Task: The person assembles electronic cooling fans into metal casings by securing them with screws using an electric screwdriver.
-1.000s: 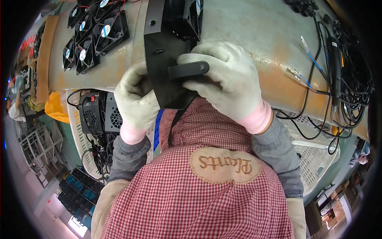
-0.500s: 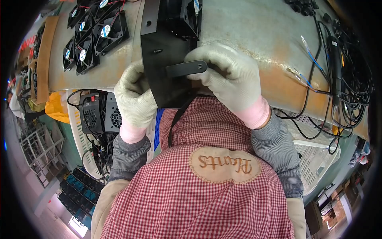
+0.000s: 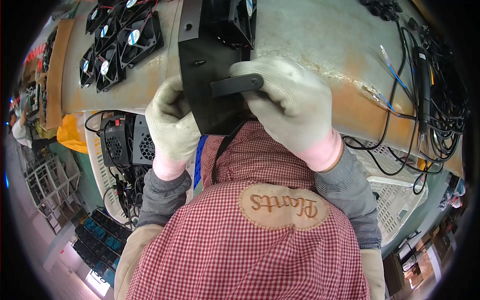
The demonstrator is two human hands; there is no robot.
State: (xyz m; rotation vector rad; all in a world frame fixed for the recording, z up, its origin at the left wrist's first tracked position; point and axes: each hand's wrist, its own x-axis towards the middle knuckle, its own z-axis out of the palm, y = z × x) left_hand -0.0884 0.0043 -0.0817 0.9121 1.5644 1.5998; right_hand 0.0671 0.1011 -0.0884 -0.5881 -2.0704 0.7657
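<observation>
A black sheet-metal housing [image 3: 202, 102] stands tilted at the table's near edge, with a black fan [image 3: 232, 22] in its upper part. From its side panel a flat black bracket [image 3: 232, 86] with a hole at its rounded end sticks out to the right. My gloved left hand [image 3: 172, 120] grips the housing's left edge, some fingertips hidden behind the panel. My gloved right hand [image 3: 295, 102] is closed at the bracket's end, its fingers bent behind the bracket by the housing's open side. Whatever those fingertips pinch is hidden.
Several black fans [image 3: 135, 37] lie at the table's far left. A soldering-iron-like black tool [image 3: 423, 92] and coiled black cables [image 3: 445, 120] lie at the right. Below the table edge, a white basket [image 3: 95, 155] holds black boxes; another white basket [image 3: 395, 200] stands right.
The housing and both hands have shifted very slightly to the right. My right hand's fingers have turned a little further behind the bracket; the left hand keeps its grip.
</observation>
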